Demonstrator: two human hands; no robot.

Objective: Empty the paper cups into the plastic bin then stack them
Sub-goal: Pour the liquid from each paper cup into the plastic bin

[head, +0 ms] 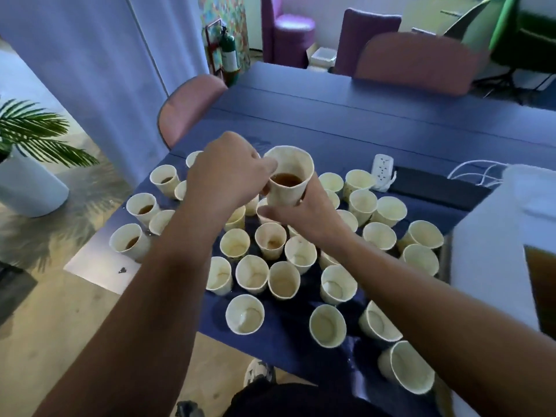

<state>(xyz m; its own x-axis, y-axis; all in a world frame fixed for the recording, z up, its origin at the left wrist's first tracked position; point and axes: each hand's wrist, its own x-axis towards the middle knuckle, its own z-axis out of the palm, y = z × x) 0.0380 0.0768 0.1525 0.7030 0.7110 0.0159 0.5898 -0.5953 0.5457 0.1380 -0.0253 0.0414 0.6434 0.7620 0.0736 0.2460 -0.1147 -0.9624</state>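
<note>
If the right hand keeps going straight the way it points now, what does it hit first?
Probably the left hand. The right hand, gripping the lifted cup from below, points up and left, where the left hand pinches the cup's rim. Depth is unclear.

plastic bin (493, 236) cropped at right edge; cups (237, 219) hidden under forearms

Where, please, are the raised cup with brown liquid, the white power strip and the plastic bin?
raised cup (287, 192), head view, outer wall.
white power strip (381, 169), head view, top face.
plastic bin (493, 254), head view, near white wall.
</note>
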